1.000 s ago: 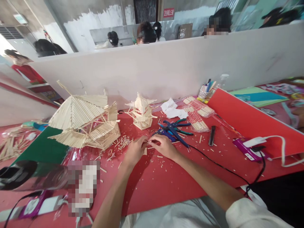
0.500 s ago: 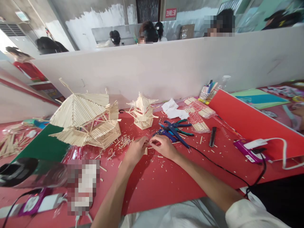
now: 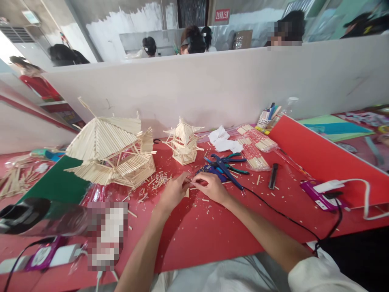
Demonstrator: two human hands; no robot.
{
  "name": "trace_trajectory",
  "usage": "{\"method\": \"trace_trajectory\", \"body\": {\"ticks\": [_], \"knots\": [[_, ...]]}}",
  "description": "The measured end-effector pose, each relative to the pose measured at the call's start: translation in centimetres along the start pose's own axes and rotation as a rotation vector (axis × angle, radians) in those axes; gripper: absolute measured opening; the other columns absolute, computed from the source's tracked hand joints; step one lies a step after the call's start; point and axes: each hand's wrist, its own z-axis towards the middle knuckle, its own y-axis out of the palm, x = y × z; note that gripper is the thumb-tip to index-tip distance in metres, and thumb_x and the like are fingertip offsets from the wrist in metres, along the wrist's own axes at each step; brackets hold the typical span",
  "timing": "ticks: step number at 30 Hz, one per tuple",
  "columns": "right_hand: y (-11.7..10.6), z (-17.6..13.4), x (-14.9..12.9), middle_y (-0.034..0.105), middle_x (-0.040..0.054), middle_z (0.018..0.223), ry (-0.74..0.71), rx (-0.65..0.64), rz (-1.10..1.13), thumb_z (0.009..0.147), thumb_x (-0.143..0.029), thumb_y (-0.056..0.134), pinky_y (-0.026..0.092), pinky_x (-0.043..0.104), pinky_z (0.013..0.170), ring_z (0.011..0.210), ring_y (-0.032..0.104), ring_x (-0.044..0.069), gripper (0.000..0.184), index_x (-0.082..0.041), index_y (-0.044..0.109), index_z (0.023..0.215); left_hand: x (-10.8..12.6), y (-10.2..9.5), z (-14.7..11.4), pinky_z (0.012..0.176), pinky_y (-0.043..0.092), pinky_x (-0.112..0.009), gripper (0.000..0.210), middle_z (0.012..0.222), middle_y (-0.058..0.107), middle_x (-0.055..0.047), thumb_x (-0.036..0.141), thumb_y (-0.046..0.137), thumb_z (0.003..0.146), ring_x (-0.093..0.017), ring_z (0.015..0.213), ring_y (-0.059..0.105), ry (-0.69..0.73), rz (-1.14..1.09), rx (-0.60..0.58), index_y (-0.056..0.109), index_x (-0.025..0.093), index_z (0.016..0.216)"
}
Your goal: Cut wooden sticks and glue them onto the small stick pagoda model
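In the head view, the left hand point(image 3: 174, 192) and right hand point(image 3: 211, 187) meet near the centre of the frame, each grip pinched narrow on a tiny piece point(image 3: 190, 182) (too small to identify). Just above stands a small stick model point(image 3: 184, 142); a larger stick model point(image 3: 105, 140) fills the left of the red surface point(image 3: 200, 239).

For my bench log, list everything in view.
Table: one, red, foreground
Partition: one, whitish, behind
People: several, one red-clad, beyond
Stick models: two, pale, left and centre
Stick packs: several, pale, back right
Tissue: one bunch, white, back
Pliers: at least two, blue and teal, centre
Tool: one, black, right
Boards: two, green and red, sides
Power strips: two, purple, sides
Bottle: one, clear, left
Pen cup: one, white, back
Scraps: many, pale, table
Left hand: one, centre
Right hand: one, centre
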Motion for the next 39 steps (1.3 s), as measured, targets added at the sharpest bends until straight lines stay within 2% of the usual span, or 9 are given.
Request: {"method": "trace_trajectory", "body": {"ticks": [10,17,27,31,35,37,39], "knots": [[-0.3,0.0,0.0,0.072,0.0039,0.089,-0.008,-0.019,-0.022,0.091,-0.023,0.064,0.057,0.026,0.071,0.081,0.069,0.017,0.006,-0.022,0.070,0.090,-0.1,-0.1,0.1,0.078,0.053,-0.027,0.033,0.101,0.078,-0.004,0.013,0.058,0.089,-0.021,0.092,0.074,0.002,0.000,-0.023,0.062,0.025,0.120],[-0.3,-0.1,0.0,0.071,0.0042,0.090,0.008,-0.026,-0.010,0.092,-0.025,0.063,0.059,0.027,0.070,0.083,0.069,0.017,0.007,-0.022,0.070,0.091,-0.3,-0.1,0.1,0.081,0.054,-0.029,0.021,0.101,0.078,-0.006,0.016,0.056,0.090,-0.021,0.093,0.074,0.012,-0.018,-0.035,0.066,0.023,0.108],[-0.6,0.1,-0.4,0.073,0.0058,0.097,0.015,-0.032,-0.028,0.093,-0.029,0.060,0.059,0.028,0.072,0.088,0.070,0.018,0.012,-0.022,0.068,0.101,-0.6,-0.1,0.1,0.077,0.051,-0.027,0.025,0.097,0.078,-0.005,0.012,0.058,0.088,-0.021,0.088,0.074,0.010,-0.015,0.004,0.069,0.023,0.107],[-2.8,0.8,-0.1,0.072,0.0066,0.101,-0.015,0.044,-0.169,0.094,-0.025,0.057,0.056,0.034,0.083,0.091,0.069,0.020,0.014,-0.022,0.065,0.105,-1.4,-0.5,0.2,0.076,0.051,-0.026,0.018,0.092,0.078,-0.004,0.016,0.061,0.086,-0.020,0.085,0.073,-0.061,-0.072,0.081,0.072,0.022,0.100],[-6.5,1.1,1.8,0.070,0.0093,0.108,0.044,0.097,-0.386,0.093,-0.027,0.057,0.053,0.041,0.091,0.099,0.067,0.024,0.022,-0.021,0.061,0.114,-2.1,-0.8,0.6,0.075,0.052,-0.029,0.013,0.086,0.077,-0.005,0.029,0.066,0.084,-0.020,0.080,0.072,-0.180,-0.200,0.122,0.073,0.019,0.088],[-8.5,0.9,3.0,0.068,0.0119,0.115,0.085,0.103,-0.532,0.091,-0.029,0.058,0.049,0.045,0.097,0.110,0.063,0.029,0.031,-0.021,0.060,0.121,-2.4,-0.9,0.8,0.074,0.053,-0.029,0.017,0.082,0.075,-0.005,0.035,0.069,0.081,-0.020,0.077,0.070,-0.215,-0.289,0.119,0.073,0.018,0.084],[-10.1,0.5,4.1,0.064,0.0153,0.125,0.145,0.045,-0.674,0.090,-0.034,0.061,0.046,0.048,0.102,0.119,0.058,0.032,0.045,-0.019,0.055,0.131,-2.6,-0.9,0.9,0.071,0.053,-0.028,0.021,0.078,0.073,-0.004,0.038,0.073,0.076,-0.019,0.074,0.069,-0.248,-0.384,0.108,0.071,0.018,0.081]]}}
